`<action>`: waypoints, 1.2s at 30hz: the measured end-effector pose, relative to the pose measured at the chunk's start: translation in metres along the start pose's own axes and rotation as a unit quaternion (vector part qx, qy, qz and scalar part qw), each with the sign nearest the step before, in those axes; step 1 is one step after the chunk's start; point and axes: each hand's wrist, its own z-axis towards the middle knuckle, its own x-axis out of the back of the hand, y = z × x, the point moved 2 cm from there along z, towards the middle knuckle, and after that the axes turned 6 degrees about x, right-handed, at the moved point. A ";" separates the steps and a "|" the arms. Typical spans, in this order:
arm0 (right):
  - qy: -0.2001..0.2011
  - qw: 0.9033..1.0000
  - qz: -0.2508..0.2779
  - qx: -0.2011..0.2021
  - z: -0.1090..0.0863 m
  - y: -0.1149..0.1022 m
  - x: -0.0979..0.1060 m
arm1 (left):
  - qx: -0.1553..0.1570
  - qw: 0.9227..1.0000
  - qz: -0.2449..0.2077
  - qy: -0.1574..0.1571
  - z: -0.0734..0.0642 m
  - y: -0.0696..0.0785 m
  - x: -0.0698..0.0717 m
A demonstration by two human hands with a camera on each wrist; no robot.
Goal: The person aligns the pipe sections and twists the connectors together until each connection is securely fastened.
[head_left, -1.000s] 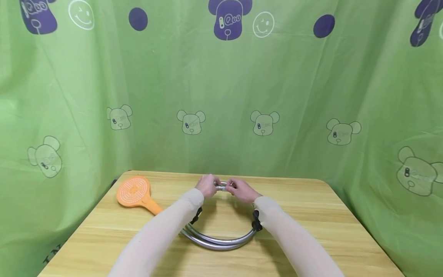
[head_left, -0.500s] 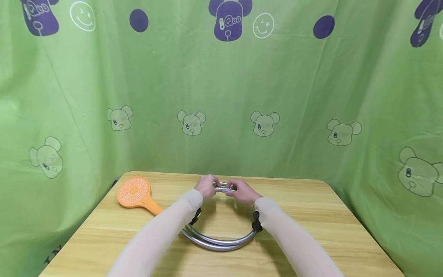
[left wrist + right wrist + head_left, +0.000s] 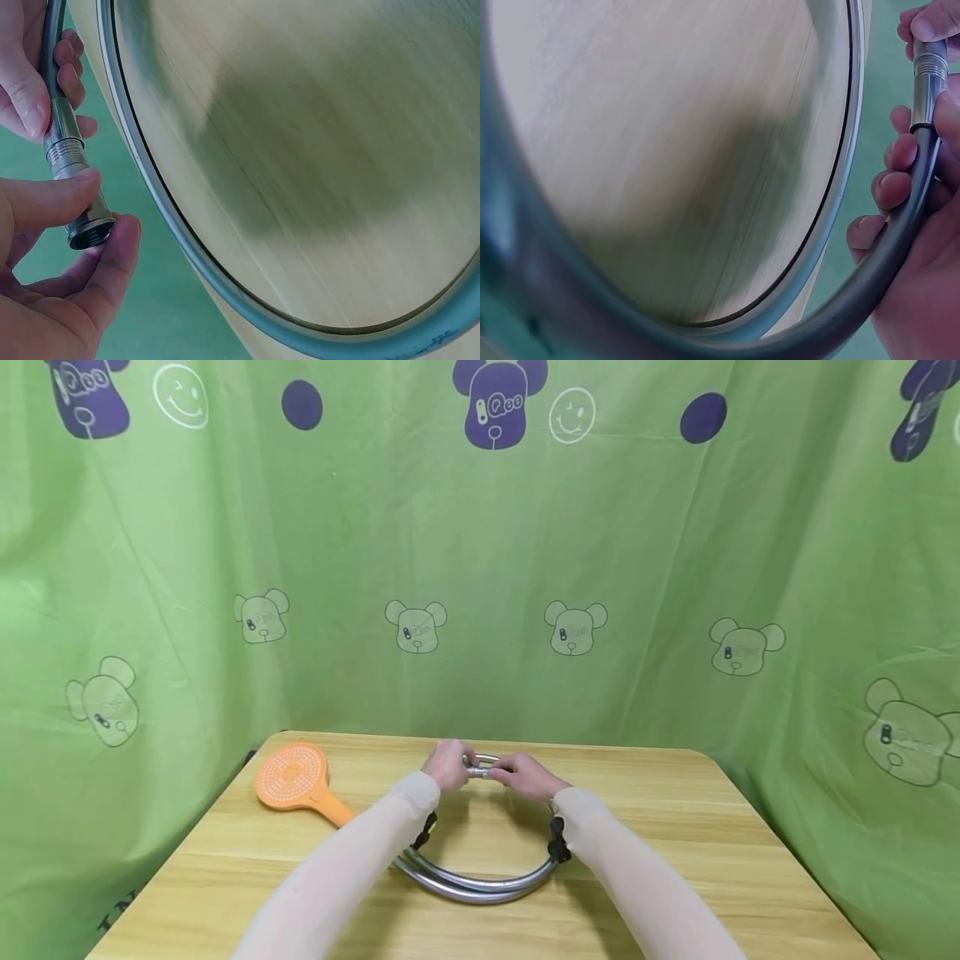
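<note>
Above the far part of the table, my two hands meet at the metal end fitting of a coiled silver shower hose (image 3: 480,893). My left hand (image 3: 448,765) pinches the nut (image 3: 91,225) at the tip between thumb and fingers; its open end faces outward in the left wrist view. Ridged threads (image 3: 66,152) show between the nut and the sleeve. My right hand (image 3: 922,225) has its fingers curled round the hose just behind the sleeve (image 3: 924,101), its thumb along the fitting. An orange shower head (image 3: 292,777) lies face up at the table's left, its handle partly hidden behind my left forearm.
The wooden table (image 3: 675,860) has rounded far corners. Loops of the hose rest on it between my forearms. A green printed curtain (image 3: 480,677) hangs close behind and along both sides. Black straps (image 3: 558,840) sit at my wrists.
The fingers of my right hand have shifted on the fitting and now lie lower and closer over it. My left hand, the hose loops and the shower head stay about where they were.
</note>
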 end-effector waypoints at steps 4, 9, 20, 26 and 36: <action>0.000 1.000 0.012 -0.018 -0.001 -0.003 -0.001 | 0.004 1.000 -0.007 -0.003 -0.001 -0.001 -0.001; 0.024 0.999 0.028 -0.030 -0.003 -0.007 -0.002 | 0.006 1.000 -0.007 -0.003 -0.002 0.000 0.000; 0.044 0.999 0.023 -0.010 0.000 0.001 -0.003 | 0.010 1.000 -0.014 0.002 -0.004 0.000 0.000; 0.030 0.999 0.014 0.000 0.000 0.000 -0.002 | 0.007 1.000 -0.010 0.001 -0.004 -0.001 0.001; 0.004 0.999 0.014 -0.028 0.001 0.000 -0.002 | 0.000 1.000 -0.010 0.003 -0.006 -0.001 0.002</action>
